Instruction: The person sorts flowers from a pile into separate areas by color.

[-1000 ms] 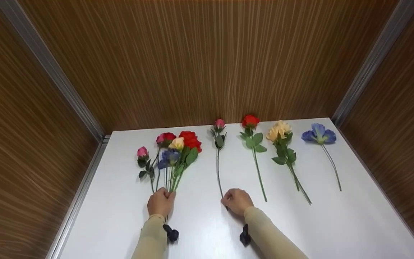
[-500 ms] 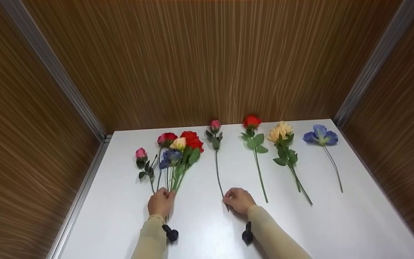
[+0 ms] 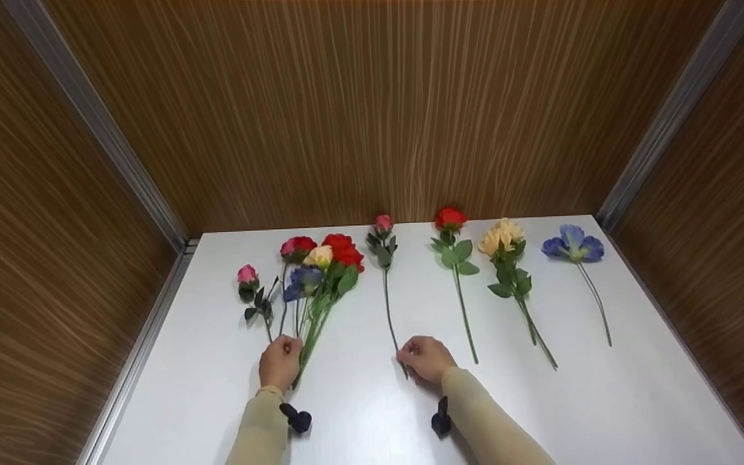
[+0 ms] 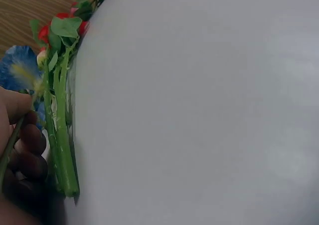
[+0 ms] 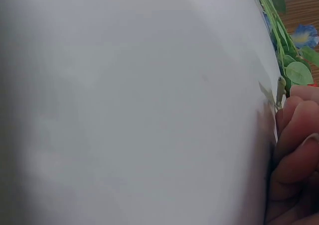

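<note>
We wear long beige sleeves that reach to both wrists. Our left hand (image 3: 279, 363) and right hand (image 3: 427, 359) are bare, and a small black camera is strapped under each wrist.

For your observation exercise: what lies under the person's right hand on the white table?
Under the right hand lies the lower stem of the pink rosebud, its tip poking out below the fingers. The stretch beneath the hand is covered, as is the white table there.
</note>
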A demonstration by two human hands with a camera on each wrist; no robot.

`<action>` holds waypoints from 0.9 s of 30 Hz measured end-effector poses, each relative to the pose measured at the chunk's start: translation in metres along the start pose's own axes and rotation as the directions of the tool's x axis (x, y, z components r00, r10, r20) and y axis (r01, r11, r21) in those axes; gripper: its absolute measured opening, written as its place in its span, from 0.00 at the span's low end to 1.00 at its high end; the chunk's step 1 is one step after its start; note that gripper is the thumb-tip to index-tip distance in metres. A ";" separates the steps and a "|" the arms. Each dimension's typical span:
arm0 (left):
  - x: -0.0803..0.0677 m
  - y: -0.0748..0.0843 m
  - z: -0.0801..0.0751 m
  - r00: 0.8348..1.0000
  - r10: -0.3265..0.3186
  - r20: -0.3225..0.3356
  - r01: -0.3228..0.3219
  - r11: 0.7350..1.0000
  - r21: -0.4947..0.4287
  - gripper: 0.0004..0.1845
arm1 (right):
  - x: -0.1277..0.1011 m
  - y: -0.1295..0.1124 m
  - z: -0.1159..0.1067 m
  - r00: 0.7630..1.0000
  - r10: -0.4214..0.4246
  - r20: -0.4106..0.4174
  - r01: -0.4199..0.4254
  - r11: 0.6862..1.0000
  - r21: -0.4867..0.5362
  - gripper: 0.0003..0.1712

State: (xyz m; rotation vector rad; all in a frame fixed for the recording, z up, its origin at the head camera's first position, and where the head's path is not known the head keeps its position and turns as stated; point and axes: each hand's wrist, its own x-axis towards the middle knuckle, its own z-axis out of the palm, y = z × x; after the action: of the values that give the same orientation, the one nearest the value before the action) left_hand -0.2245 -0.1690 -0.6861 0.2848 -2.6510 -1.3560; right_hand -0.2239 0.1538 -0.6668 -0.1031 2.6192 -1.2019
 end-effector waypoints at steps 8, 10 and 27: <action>0.002 0.007 -0.012 0.997 0.038 -0.074 -0.043 0.997 -0.066 0.11 | -0.003 -0.002 -0.001 1.000 0.003 0.021 -0.004 1.000 0.021 0.11; 0.001 0.012 -0.017 0.994 0.058 -0.094 -0.063 0.997 -0.052 0.11 | -0.004 -0.002 0.000 1.000 0.009 0.029 -0.010 1.000 0.024 0.12; -0.021 0.086 -0.026 0.971 0.099 -0.219 -0.158 0.949 -0.273 0.07 | -0.004 0.004 -0.003 0.998 -0.036 0.044 0.025 0.974 0.224 0.13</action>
State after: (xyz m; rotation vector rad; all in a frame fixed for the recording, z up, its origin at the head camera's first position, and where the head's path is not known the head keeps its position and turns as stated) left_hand -0.2066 -0.1354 -0.6022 0.1964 -2.2290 -1.5542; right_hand -0.2206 0.1594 -0.6669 -0.1277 2.4302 -1.4764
